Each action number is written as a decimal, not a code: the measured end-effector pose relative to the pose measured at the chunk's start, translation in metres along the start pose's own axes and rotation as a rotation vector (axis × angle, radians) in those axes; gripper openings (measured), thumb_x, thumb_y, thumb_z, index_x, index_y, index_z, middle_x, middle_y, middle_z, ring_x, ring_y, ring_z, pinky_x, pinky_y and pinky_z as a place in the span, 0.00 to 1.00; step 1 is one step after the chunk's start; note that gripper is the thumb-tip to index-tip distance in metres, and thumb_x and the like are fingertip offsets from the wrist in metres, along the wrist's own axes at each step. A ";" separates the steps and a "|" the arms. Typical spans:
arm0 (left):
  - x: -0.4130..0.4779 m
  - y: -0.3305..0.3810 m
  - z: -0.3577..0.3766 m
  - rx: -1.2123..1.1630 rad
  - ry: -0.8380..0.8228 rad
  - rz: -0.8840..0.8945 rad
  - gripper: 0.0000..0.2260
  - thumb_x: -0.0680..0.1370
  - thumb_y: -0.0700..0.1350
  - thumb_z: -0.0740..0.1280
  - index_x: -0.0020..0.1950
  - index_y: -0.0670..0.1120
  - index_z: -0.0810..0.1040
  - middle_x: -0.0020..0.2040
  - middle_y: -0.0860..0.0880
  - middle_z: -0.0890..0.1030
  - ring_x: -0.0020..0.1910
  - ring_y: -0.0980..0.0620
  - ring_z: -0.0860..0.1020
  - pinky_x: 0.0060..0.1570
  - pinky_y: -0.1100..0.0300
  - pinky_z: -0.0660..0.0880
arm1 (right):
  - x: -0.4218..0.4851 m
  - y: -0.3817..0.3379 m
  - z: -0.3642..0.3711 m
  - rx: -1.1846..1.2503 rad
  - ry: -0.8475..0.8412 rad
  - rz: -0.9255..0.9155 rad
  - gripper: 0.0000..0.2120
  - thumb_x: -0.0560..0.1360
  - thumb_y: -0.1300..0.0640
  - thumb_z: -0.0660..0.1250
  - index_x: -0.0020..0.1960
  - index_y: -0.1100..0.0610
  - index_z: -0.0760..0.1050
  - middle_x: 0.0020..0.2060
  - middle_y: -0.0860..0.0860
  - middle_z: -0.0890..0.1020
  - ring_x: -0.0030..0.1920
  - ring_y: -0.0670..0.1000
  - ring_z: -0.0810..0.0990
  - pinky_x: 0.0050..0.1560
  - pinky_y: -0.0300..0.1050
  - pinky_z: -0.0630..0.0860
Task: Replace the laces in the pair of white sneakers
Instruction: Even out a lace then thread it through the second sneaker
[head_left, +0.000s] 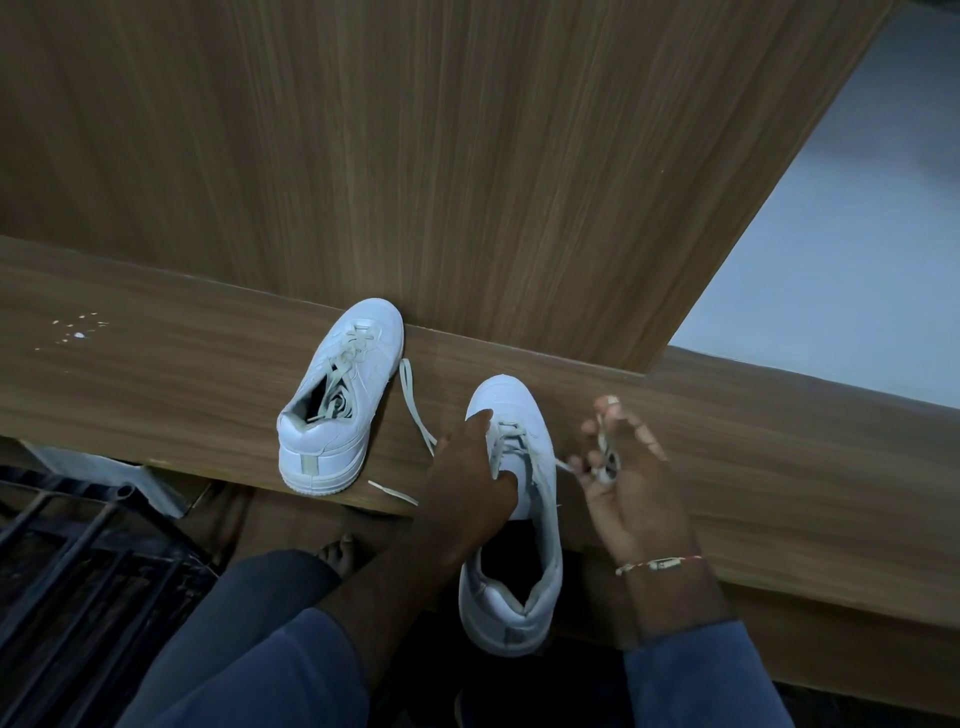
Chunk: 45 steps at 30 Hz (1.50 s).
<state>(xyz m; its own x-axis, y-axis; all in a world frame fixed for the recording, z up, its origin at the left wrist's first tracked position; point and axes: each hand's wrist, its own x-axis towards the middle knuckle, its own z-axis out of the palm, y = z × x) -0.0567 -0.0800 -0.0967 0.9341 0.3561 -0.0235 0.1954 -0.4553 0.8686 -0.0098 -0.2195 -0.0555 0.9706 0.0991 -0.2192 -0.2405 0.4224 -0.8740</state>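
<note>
Near sneaker (524, 499) lies toe-away across the near edge of the wooden ledge (156, 374), heel overhanging. Left hand (467, 467) grips its forefoot, thumb by the eyelets. Right hand (628, 483), palm up, fingers curled round a bunched lace (605, 454) that runs to the shoe's right side. Threading or unthreading: cannot tell. Best to keep the forefoot pinned and draw the lace rightward, one eyelet row at a time. Far sneaker (340, 395), loosely laced, sits toe against the upright panel (467, 156). A loose lace (415, 405) lies between the shoes. Open ledge to the right. The heel could tip off the near edge.
</note>
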 end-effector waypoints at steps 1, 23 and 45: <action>0.000 0.000 0.000 0.017 0.002 0.012 0.29 0.73 0.39 0.66 0.73 0.47 0.64 0.69 0.49 0.70 0.69 0.49 0.67 0.67 0.53 0.66 | 0.001 0.005 -0.004 -0.296 0.014 -0.047 0.06 0.78 0.55 0.67 0.48 0.55 0.82 0.33 0.48 0.80 0.27 0.42 0.72 0.36 0.39 0.72; -0.004 0.004 0.009 0.366 -0.037 0.117 0.31 0.69 0.49 0.49 0.72 0.46 0.67 0.73 0.49 0.65 0.68 0.45 0.63 0.63 0.51 0.68 | 0.006 0.033 -0.009 -0.633 0.080 -0.080 0.17 0.82 0.55 0.61 0.35 0.56 0.74 0.42 0.59 0.85 0.37 0.48 0.79 0.36 0.40 0.69; 0.005 -0.046 -0.038 0.650 -0.178 0.024 0.11 0.75 0.45 0.66 0.54 0.43 0.78 0.54 0.45 0.80 0.56 0.45 0.76 0.54 0.57 0.69 | 0.029 0.008 -0.051 -1.096 0.424 -0.267 0.05 0.74 0.60 0.71 0.39 0.57 0.79 0.36 0.55 0.80 0.42 0.57 0.80 0.44 0.42 0.69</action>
<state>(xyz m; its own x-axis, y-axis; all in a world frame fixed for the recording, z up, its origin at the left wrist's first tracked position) -0.0725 -0.0261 -0.1176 0.9645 0.2252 -0.1379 0.2621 -0.8797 0.3968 0.0156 -0.2593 -0.0914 0.9609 -0.2653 0.0794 -0.1089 -0.6256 -0.7725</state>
